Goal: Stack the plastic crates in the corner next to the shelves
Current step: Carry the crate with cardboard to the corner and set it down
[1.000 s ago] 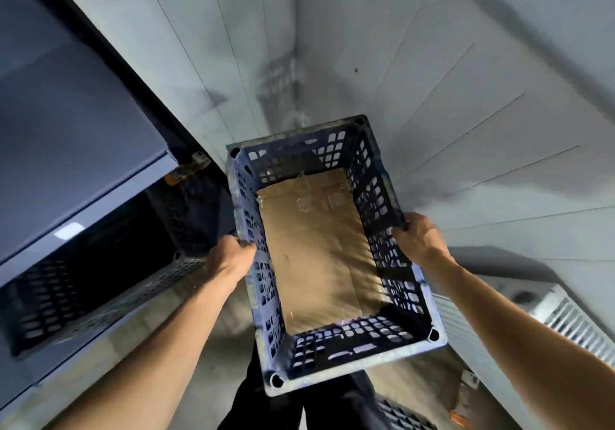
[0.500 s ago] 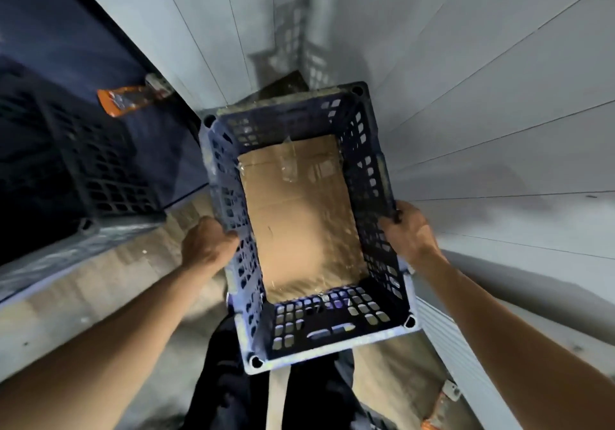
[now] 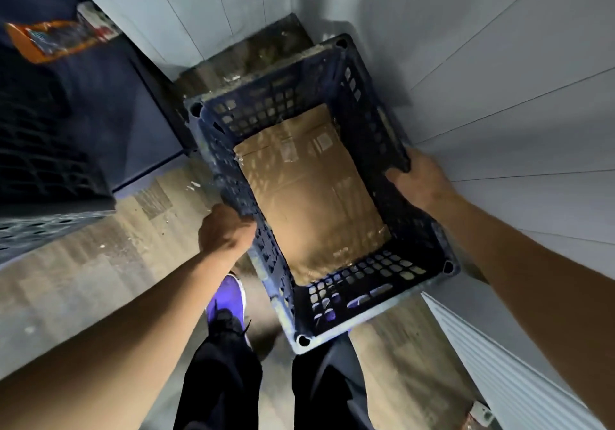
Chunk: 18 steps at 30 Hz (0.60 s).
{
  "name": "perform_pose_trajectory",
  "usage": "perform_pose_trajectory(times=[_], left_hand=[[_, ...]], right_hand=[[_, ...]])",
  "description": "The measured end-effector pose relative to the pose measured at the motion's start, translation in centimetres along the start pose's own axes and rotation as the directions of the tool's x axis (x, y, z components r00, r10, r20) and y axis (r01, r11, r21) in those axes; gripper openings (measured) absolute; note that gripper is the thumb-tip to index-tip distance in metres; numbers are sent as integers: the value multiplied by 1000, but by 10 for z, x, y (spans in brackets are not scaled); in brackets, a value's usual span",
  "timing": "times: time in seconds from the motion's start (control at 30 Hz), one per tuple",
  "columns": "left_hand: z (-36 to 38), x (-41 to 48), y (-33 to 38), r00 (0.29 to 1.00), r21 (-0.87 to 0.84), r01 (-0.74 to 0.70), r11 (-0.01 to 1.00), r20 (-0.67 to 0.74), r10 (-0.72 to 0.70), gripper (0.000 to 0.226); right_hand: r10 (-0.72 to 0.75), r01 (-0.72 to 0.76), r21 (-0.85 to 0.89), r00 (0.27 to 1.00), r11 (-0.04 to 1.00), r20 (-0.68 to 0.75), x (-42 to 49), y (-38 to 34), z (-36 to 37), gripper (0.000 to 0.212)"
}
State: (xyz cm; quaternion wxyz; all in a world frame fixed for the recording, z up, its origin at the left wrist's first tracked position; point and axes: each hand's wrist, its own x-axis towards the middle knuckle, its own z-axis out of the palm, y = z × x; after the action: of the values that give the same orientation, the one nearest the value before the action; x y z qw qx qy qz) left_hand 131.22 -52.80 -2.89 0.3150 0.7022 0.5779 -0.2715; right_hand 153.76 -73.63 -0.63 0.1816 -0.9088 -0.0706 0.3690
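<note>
A dark blue perforated plastic crate hangs in the air in front of me, tilted, with a flat sheet of brown cardboard on its bottom. My left hand grips its left long rim and my right hand grips its right long rim. The crate's far end points toward the room corner, where bare dusty wooden floor shows between the white walls. Dark shelves stand to the left of that corner.
Another dark crate sits on a low shelf at the left, with an orange packet above it. A white radiator runs along the right wall. My legs and a purple shoe are below the crate.
The crate has come down and forward toward the corner, with both hands keeping their grip. The view has tipped downward, so the floor and my shoe now show.
</note>
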Motion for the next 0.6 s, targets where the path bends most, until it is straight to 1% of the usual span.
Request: perform_pose_trajectory(times=[0.07, 0.13, 0.17, 0.27, 0.33, 0.4, 0.47, 0.57, 0.6], left_hand=[[13, -3, 1, 1000, 9, -22, 1000, 9, 22, 41], [21, -10, 2, 999, 11, -48, 999, -13, 48, 48], [22, -12, 3, 998, 22, -58, 998, -27, 59, 50], [23, -14, 5, 998, 103, -69, 992, 1, 70, 50], [21, -15, 7, 996, 167, -67, 984, 61, 57, 53], [17, -17, 10, 995, 202, -68, 977, 91, 51, 56], [9, -23, 17, 995, 219, -85, 972, 73, 71, 55], [-6, -38, 31, 984, 304, -180, 936, 43, 175, 55], [-12, -45, 36, 974, 323, -226, 919, 55, 220, 55]], right_hand=[[8, -8, 12, 1000, 1000, 8, 7, 7, 2, 41], [10, -9, 11, 1000, 1000, -26, 13, 11, 8, 40], [17, -18, -16, 999, 1000, -47, 13, 11, 12, 43], [64, -74, -142, 995, 987, -75, 12, 8, 26, 67], [69, -84, -218, 995, 972, -76, 4, 4, 36, 72], [59, -77, -261, 995, 962, -78, -8, -3, 39, 67], [49, -59, -261, 998, 964, -46, -23, -8, 37, 60], [28, -13, -246, 998, 969, 59, -48, -11, 34, 47], [45, -24, -226, 995, 974, 91, -57, -10, 34, 38]])
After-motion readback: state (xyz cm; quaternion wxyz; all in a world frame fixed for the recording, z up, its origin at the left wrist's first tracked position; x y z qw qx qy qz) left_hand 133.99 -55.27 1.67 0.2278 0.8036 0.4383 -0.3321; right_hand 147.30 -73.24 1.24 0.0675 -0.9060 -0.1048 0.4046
